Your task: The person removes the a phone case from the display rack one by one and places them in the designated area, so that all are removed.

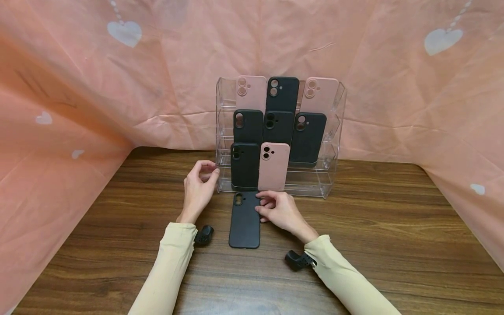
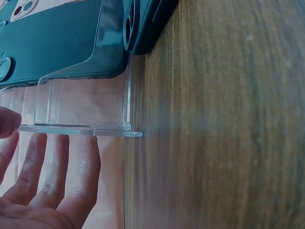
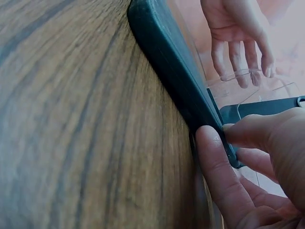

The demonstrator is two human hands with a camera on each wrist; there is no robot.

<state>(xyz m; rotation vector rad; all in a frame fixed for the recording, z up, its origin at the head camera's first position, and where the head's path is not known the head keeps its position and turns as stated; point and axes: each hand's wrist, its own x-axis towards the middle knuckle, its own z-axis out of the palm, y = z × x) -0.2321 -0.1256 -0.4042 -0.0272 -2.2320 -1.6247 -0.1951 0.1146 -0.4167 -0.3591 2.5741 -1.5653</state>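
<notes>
In the head view, a black phone case (image 1: 245, 223) lies back up on the table, its camera cutout toward a clear stepped rack (image 1: 309, 189). My right hand (image 1: 281, 212) pinches the upper right corner of this case; in the right wrist view, finger and thumb (image 3: 209, 138) meet at its edge. At the rack's left side is my left hand (image 1: 198, 188), fingers loosely extended. Its fingertips (image 2: 87, 143) rest along the outside of the clear side wall (image 2: 86, 130) in the left wrist view.
Several black and pink phone cases stand in the rack's tiers, among them a black one (image 1: 245, 168) and a pink one (image 1: 274, 168) at the front. A pink cloth (image 1: 189, 57) with white hearts hangs behind and beside the wooden table (image 1: 393, 227).
</notes>
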